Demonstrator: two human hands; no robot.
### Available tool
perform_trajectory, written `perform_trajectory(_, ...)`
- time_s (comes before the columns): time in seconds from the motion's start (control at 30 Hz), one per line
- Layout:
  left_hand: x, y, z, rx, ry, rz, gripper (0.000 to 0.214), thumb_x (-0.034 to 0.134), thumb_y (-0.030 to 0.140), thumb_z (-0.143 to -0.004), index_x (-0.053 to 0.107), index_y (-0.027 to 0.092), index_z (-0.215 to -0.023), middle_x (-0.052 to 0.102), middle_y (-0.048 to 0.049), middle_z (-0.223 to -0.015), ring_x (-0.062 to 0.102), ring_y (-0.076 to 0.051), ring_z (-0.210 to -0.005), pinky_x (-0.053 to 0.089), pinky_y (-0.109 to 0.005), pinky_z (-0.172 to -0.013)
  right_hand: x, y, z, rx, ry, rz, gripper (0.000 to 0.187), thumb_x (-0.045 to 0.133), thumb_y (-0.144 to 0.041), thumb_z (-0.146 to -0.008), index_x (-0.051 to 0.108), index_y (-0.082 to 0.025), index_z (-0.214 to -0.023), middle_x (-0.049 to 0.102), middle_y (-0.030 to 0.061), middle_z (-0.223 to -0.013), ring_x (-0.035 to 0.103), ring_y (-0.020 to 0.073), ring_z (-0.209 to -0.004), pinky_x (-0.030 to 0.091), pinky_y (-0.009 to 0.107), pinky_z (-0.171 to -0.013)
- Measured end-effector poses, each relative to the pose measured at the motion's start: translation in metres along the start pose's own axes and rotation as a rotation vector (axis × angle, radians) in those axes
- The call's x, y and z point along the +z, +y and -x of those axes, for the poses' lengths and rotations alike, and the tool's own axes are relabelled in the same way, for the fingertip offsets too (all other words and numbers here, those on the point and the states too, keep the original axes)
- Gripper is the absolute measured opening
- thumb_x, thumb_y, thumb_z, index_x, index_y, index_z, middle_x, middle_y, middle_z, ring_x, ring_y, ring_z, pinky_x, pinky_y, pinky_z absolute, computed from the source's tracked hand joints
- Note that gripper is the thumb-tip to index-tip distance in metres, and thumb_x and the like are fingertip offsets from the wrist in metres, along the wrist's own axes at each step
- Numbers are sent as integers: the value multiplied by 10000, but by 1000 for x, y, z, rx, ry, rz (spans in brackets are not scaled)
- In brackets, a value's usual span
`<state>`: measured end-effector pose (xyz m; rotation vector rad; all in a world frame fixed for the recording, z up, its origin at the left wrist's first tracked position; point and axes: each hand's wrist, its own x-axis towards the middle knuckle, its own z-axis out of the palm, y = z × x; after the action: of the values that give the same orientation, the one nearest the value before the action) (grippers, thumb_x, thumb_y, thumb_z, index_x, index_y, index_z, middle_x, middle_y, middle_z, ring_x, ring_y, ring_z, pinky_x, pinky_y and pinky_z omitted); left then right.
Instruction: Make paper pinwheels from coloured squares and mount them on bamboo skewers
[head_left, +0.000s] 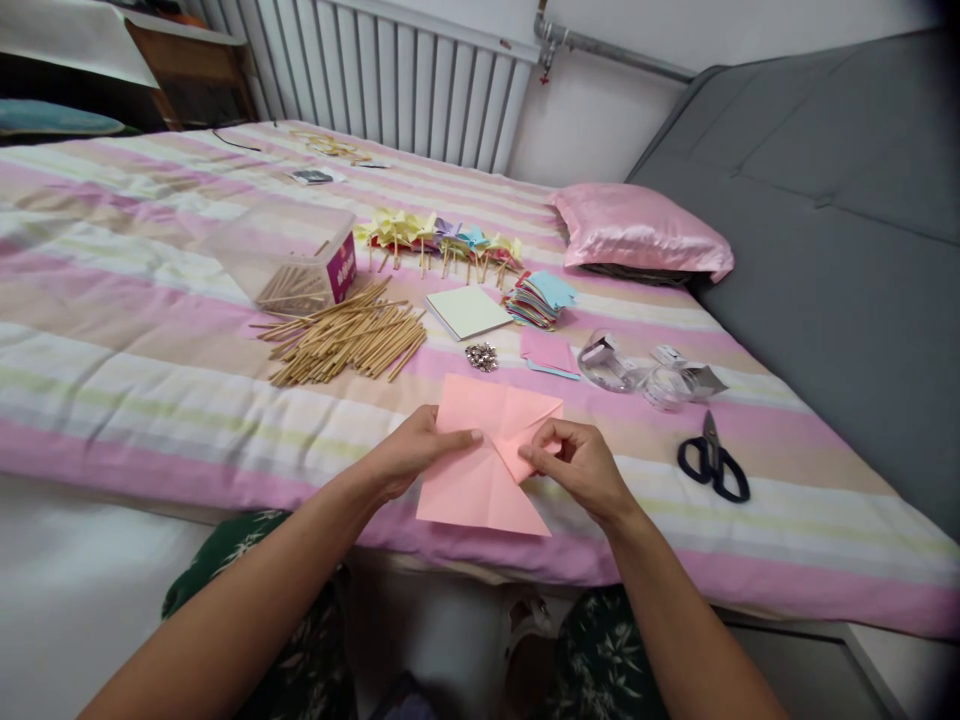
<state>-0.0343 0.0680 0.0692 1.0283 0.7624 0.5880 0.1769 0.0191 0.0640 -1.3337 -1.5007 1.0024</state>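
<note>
A creased square of pink paper is held up over the near edge of the bed. My left hand grips its left side, thumb on top near the middle and fingers underneath. With thumb and fingers, my right hand pinches the right side, where a flap is folded in toward the centre. The paper shows fold lines, and slits appear to open at its right side. Just beyond it lie a small heap of shiny metal fasteners and a few pink paper sheets.
Thin wooden sticks lie beside a clear plastic box. Finished paper pinwheels are behind a pale paper stack and a coloured stack. Tape rolls and dark-handled scissors lie right, below a pink pillow.
</note>
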Motion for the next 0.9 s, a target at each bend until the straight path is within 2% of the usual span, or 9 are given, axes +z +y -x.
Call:
perform_trajectory(0.37, 2, -5, -2, -6, 30, -6, 329, 731, 257, -680, 669, 107, -966, 704, -131, -946, 657, -221, -768, 507, -304, -675, 2, -5, 0, -36, 11, 116, 214, 642, -225, -718, 513, -164, -558, 511, -25, -555, 416, 87, -513, 319, 207, -483)
perform_trajectory(0.57, 2, -4, -1, -25, 35, -2, 316, 712, 243, -691, 660, 98, -966, 700, -137, -944, 657, -235, -797, 506, -314, -691, 1, -6, 1, -41, -6, 124, 231, 643, -215, -710, 494, -165, -541, 492, -32, -537, 400, 83, -510, 304, 207, -480)
perform_trajectory(0.9, 6, -2, 1, -67, 47, 51, 327, 666, 345, -743, 665, 92, -950, 708, -127, -839, 656, -211, -702, 509, -298, -633, 0, -2, 0, -39, -22, 118, 224, 642, -228, -718, 504, -163, -554, 502, -27, -547, 413, 91, -523, 317, 210, -491)
